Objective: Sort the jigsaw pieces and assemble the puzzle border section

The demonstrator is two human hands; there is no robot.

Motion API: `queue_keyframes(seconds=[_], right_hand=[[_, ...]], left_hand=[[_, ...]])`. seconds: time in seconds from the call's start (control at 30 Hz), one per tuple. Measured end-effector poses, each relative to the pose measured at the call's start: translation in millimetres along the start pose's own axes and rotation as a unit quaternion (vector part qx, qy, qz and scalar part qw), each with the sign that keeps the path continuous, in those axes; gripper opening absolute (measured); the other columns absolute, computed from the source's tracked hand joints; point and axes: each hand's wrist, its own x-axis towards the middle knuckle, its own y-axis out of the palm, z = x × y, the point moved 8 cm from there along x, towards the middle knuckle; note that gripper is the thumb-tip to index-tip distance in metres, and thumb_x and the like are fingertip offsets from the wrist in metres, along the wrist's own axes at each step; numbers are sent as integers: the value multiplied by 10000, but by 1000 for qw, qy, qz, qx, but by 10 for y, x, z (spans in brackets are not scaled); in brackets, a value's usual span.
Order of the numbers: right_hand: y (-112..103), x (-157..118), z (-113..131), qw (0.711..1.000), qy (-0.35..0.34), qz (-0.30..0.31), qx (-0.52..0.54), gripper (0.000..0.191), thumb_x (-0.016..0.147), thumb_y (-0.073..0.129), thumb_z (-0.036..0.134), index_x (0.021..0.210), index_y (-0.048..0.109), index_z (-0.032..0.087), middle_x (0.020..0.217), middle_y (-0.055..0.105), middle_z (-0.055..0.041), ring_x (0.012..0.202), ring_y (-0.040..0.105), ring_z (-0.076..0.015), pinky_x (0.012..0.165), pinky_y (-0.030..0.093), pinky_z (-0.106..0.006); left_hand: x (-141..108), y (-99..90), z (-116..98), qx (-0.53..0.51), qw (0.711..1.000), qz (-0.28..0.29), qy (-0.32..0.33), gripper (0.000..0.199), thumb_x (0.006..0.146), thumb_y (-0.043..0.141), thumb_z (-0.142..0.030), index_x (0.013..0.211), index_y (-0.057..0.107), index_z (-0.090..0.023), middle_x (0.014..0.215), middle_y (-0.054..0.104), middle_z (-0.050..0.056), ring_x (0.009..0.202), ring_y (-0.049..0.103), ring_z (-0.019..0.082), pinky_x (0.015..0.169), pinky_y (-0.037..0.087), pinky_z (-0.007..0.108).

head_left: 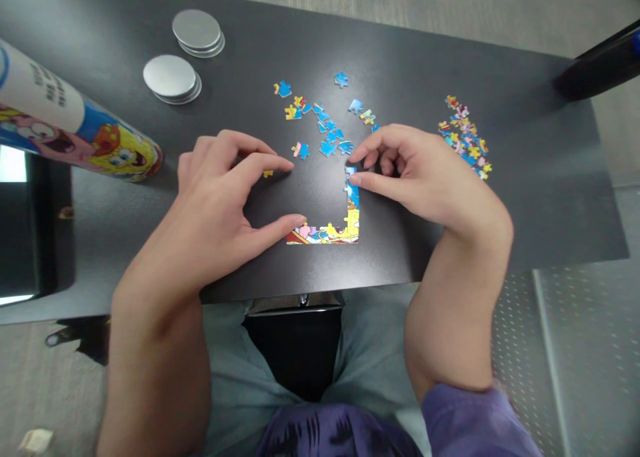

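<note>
An L-shaped strip of joined puzzle pieces (323,235) lies near the table's front edge, its right arm running away from me. My left hand (227,197) is open, fingers apart, the thumb tip on the strip's left end. At the top of the right arm, my right hand (400,167) has thumb and forefinger apart, touching the upper pieces; nothing is gripped between them. Loose blue pieces (327,148) are scattered beyond the strip. A pink and blue piece (301,151) lies just right of my left fingertips. A yellow piece (268,173) is partly hidden by my left hand.
A pile of mixed puzzle pieces (473,140) sits to the right. Two stacks of silver discs (170,77) stand at the upper left, near a printed cartoon tube (100,133). A black device (57,243) is at the left, and a dark object (600,63) at the right.
</note>
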Motion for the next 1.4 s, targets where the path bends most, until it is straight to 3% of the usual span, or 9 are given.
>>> queue_keyframes(seconds=[0.23, 0.37, 0.53, 0.73, 1.03, 1.4], right_hand=[[-4, 3, -12, 1000, -1, 6, 4, 177, 1033, 998, 307, 1182, 904, 320, 1033, 797, -31, 939, 709, -275, 836, 582, -471], [3, -3, -11, 1000, 12, 4, -4, 190, 1030, 996, 302, 1197, 907, 327, 1059, 825, -31, 977, 736, -284, 872, 614, -474], [-29, -26, 44, 999, 29, -11, -13, 109, 1109, 942, 396, 1193, 895, 346, 1096, 831, -37, 970, 747, -293, 897, 626, -512], [-113, -17, 138, 996, 28, -50, -74, 96, 1178, 897, 489, 1194, 935, 402, 1165, 824, -89, 1039, 740, -368, 937, 661, -594], [-94, 31, 137, 995, 28, -57, -79, 160, 1129, 908, 378, 1276, 967, 404, 1194, 761, -111, 1054, 702, -375, 1074, 677, -641], [-40, 39, 139, 994, 34, -46, -97, 105, 1143, 848, 405, 1172, 940, 446, 1233, 785, -111, 1031, 720, -395, 1034, 654, -714]], left_hand=[[-6, 13, -23, -6, 1000, -8, 9, 501, 1296, 711, -725, 1559, 830, -316, 1578, 765, 86, 1470, 708, 406, 1220, 472, 576], [-6, 9, -27, -3, 1000, -5, 8, 444, 1289, 735, -661, 1559, 824, -320, 1573, 765, 92, 1464, 704, 400, 1221, 478, 578], [18, -4, -9, -2, 1000, 8, -17, 404, 1175, 878, -449, 1547, 839, -296, 1576, 791, 134, 1466, 724, 439, 1213, 511, 625], [36, -71, -14, 19, 997, -30, -65, 383, 1271, 700, -357, 1629, 825, -302, 1544, 830, 139, 1437, 718, 441, 1176, 531, 639], [14, -126, 102, 52, 986, -60, -145, 269, 1271, 697, -359, 1466, 876, -307, 1509, 862, 119, 1466, 733, 430, 1193, 509, 656], [22, -127, 65, 51, 987, -64, -140, 282, 1290, 691, -400, 1365, 960, -353, 1454, 880, 117, 1448, 727, 436, 1171, 513, 726]])
